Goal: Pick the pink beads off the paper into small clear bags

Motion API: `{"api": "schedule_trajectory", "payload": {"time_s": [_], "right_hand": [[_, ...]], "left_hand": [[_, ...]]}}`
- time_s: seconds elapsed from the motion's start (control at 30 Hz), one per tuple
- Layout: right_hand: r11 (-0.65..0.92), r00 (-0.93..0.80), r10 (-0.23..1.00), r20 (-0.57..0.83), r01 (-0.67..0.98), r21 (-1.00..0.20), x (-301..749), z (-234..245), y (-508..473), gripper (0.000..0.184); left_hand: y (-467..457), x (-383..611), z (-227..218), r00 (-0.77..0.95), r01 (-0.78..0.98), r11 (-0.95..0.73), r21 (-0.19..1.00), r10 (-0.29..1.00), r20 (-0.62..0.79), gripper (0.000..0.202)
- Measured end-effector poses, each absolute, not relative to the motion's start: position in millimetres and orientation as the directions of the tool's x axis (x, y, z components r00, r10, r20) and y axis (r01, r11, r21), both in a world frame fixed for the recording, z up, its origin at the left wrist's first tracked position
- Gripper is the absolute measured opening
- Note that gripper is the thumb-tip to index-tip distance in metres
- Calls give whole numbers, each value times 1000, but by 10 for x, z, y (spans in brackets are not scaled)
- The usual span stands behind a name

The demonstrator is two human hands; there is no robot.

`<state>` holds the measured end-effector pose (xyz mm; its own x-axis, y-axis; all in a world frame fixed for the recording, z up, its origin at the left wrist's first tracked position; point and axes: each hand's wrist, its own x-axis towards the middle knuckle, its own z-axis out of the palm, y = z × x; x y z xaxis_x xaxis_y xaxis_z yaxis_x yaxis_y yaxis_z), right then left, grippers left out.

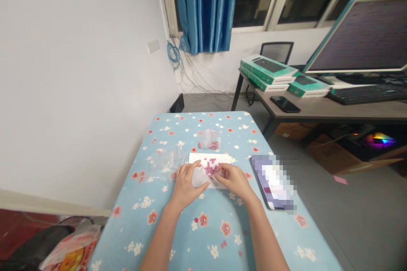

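Lying around right hand (233, 180): white card (195, 157), tablet (273, 182), plastic bag (209, 139).

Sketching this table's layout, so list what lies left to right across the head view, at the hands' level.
clear plastic bag → left hand → pink beads → right hand → blurred screen device

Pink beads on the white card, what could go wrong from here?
Loose, the pink beads could scatter across the floral tablecloth if the right hand nudges them: the white card shows no raised rim. The clear plastic bag under the left hand could also slip off the card.
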<state>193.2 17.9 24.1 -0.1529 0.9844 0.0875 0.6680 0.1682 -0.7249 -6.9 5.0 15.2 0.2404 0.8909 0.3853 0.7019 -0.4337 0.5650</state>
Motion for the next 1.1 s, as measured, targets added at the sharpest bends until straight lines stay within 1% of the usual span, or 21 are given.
{"api": "schedule_trajectory", "payload": {"time_s": [0.1,0.2,0.53,0.83,0.97,1.1], "right_hand": [[184,-179,981,71,756,-629,1868,237,156,14],[192,-197,979,55,794,-577,1822,243,139,12],[180,-212,977,4,821,-542,1797,266,135,11],[185,-221,975,4,803,-567,1795,252,146,9],[197,-220,975,39,762,-616,1820,248,159,10],[207,-220,973,72,688,-696,1848,254,173,13]], "left_hand": [[57,-109,180,247,718,-416,558,902,355,69],[60,-127,189,267,719,-418,555,903,336,71],[53,-120,180,288,715,-423,556,904,317,72],[66,-117,161,283,711,-421,564,905,319,71],[63,-115,156,287,703,-430,566,900,327,72],[52,-103,148,306,694,-442,569,896,323,73]]}}
